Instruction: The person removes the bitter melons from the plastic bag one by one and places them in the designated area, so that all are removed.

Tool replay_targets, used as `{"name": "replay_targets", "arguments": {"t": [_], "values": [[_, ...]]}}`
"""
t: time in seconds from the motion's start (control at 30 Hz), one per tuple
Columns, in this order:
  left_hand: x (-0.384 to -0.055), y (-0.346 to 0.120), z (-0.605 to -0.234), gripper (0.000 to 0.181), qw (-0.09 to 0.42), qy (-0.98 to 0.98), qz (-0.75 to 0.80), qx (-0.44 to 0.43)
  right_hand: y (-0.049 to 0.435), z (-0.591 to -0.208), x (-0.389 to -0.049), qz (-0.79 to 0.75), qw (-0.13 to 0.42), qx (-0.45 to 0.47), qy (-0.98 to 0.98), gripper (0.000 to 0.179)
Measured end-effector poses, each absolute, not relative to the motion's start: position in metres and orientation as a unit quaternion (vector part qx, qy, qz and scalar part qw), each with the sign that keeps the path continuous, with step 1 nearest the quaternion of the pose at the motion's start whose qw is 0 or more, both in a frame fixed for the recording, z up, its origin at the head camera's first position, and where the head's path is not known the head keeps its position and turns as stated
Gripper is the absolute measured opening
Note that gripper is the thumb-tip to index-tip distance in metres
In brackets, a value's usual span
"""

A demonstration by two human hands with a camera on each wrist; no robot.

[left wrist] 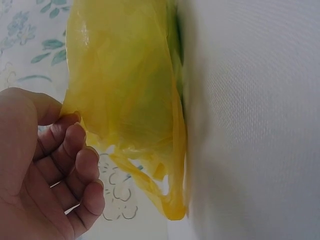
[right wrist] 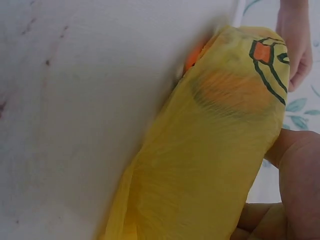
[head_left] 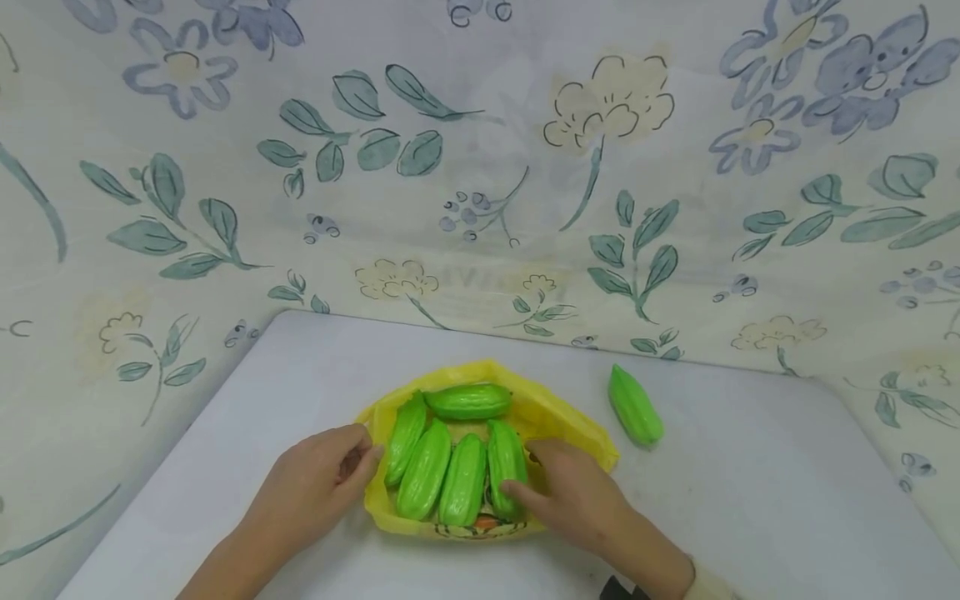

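Note:
A yellow plastic bag (head_left: 420,527) lies with its mouth spread on the white table. Inside it are several long, green ridged fruits (head_left: 424,471), bright and glossy. At the bag's left rim, my left hand (head_left: 318,479) pinches the thin plastic between thumb and forefinger, with the other fingers loosely curled, as the left wrist view shows. My right hand (head_left: 581,492) reaches over the right side of the mouth. Its thumb and fingers are around the rightmost green ridged fruit (head_left: 507,467) in the bag; some fingertips are hidden.
One more green ridged fruit (head_left: 635,408) lies on the white table (head_left: 750,483), right of the bag. Floral cloth (head_left: 480,167) hangs behind the table and along its sides. A small black object (head_left: 622,588) shows by the right wrist.

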State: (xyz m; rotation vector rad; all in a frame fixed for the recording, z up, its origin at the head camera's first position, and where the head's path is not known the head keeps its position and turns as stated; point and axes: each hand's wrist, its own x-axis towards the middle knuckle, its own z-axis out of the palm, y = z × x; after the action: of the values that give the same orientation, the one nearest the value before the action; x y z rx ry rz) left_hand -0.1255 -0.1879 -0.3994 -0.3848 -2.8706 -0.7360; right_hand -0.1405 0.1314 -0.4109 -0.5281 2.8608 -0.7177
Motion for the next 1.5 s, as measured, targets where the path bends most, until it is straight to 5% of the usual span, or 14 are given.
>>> {"name": "replay_targets", "arguments": {"t": [0.9,1.5], "values": [[-0.1258,-0.1864,-0.3975,0.029,0.079,-0.959,-0.243,-0.124,0.1261,-0.4091,-0.1467,-0.224,0.086,-0.162,0.957,0.027],[-0.1269,-0.1851,-0.3975,0.03,0.072,-0.959,-0.244,-0.122,0.1285,-0.4087,-0.1472,-0.228,0.091,-0.162,0.956,0.023]]}}
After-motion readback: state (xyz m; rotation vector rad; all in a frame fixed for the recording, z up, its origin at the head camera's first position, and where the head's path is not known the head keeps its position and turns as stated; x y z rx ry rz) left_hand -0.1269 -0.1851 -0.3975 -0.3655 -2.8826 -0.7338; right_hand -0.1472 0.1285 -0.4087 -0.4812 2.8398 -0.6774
